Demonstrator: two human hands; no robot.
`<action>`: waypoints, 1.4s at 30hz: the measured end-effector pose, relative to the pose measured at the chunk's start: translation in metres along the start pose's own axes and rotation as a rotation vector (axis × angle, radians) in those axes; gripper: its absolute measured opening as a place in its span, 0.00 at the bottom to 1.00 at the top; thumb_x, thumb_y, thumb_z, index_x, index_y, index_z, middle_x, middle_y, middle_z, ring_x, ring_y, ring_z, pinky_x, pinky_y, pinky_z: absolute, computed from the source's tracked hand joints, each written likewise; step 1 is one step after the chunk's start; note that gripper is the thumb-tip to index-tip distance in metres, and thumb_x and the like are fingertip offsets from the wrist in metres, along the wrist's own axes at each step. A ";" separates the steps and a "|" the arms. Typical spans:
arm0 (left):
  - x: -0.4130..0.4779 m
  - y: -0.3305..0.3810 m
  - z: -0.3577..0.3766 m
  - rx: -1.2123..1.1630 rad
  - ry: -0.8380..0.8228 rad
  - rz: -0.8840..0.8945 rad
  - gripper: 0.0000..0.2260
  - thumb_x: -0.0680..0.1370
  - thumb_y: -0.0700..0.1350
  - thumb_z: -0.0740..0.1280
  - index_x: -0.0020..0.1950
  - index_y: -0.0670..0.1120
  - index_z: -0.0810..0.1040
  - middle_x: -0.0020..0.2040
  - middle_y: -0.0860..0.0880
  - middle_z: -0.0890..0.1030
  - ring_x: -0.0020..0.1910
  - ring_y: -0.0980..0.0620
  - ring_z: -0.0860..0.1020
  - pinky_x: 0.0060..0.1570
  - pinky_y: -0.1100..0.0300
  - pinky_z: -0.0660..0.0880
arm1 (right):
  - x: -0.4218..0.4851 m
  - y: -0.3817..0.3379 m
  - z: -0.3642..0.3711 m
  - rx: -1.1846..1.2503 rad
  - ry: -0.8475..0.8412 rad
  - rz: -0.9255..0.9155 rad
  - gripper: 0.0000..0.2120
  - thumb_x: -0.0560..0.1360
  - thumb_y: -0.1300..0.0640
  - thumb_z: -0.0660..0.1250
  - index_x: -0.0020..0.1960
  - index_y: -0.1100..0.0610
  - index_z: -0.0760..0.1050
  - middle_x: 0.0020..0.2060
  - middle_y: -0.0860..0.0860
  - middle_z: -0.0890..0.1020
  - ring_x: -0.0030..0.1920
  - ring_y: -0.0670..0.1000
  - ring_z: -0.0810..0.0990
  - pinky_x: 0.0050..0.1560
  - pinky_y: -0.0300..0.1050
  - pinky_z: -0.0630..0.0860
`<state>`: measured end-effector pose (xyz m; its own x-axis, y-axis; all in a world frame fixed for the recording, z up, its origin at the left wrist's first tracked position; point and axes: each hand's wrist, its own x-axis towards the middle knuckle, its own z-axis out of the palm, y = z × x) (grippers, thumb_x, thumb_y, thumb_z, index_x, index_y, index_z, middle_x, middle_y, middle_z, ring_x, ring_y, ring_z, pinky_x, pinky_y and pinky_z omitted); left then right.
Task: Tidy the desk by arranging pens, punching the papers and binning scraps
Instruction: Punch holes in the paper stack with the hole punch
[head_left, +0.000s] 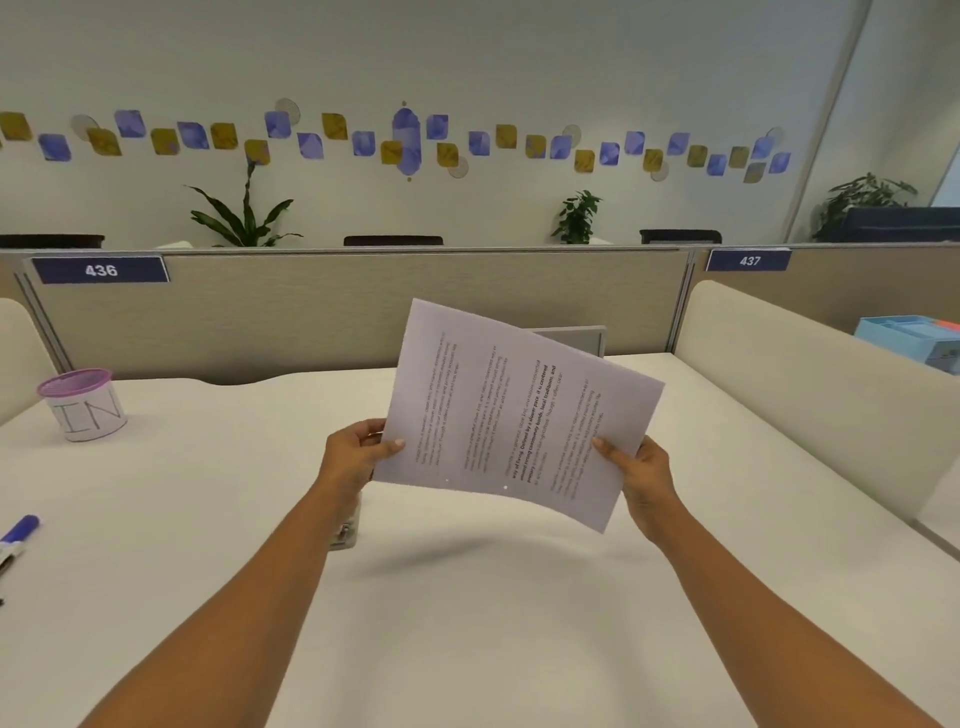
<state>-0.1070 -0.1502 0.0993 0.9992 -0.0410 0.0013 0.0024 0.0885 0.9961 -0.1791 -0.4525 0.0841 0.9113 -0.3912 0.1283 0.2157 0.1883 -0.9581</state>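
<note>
I hold a stack of printed papers (514, 415) in the air above the desk, turned sideways and tilted. My left hand (356, 452) pinches its lower left edge, and my right hand (641, 470) grips its lower right edge. Two small punched holes show near the bottom edge. A metal hole punch (347, 530) sits on the desk under my left wrist, mostly hidden. A purple mesh cup labelled "IN" (83, 405) stands at the far left. A blue marker (18, 532) lies at the left edge.
The white desk (467, 597) is bounded by a beige partition (311, 306) at the back and a cream divider (805, 384) on the right. A blue organiser (914, 338) sits beyond that divider. A grey object (576, 338) pokes out behind the papers.
</note>
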 end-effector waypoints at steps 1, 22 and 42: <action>0.001 -0.001 0.001 0.020 -0.002 0.014 0.13 0.71 0.32 0.69 0.55 0.38 0.77 0.50 0.41 0.81 0.42 0.47 0.81 0.44 0.57 0.79 | 0.001 -0.002 0.000 -0.024 -0.008 -0.009 0.07 0.72 0.65 0.68 0.46 0.55 0.77 0.45 0.51 0.83 0.44 0.55 0.82 0.43 0.47 0.78; -0.018 -0.005 0.022 0.155 0.047 0.018 0.09 0.77 0.39 0.65 0.56 0.44 0.76 0.53 0.43 0.80 0.50 0.40 0.79 0.49 0.48 0.76 | -0.010 0.006 -0.001 -0.301 -0.018 0.068 0.12 0.74 0.62 0.67 0.57 0.59 0.74 0.53 0.59 0.80 0.51 0.60 0.79 0.53 0.55 0.78; -0.016 -0.022 0.030 0.060 0.165 -0.111 0.10 0.78 0.36 0.62 0.59 0.40 0.75 0.58 0.40 0.79 0.56 0.39 0.77 0.60 0.44 0.73 | -0.011 0.034 0.016 -0.731 0.087 0.220 0.13 0.74 0.51 0.67 0.49 0.61 0.73 0.48 0.56 0.78 0.47 0.53 0.75 0.48 0.46 0.73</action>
<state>-0.1244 -0.1812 0.0804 0.9860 0.1171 -0.1186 0.1155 0.0327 0.9928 -0.1762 -0.4271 0.0543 0.8691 -0.4887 -0.0764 -0.2817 -0.3621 -0.8886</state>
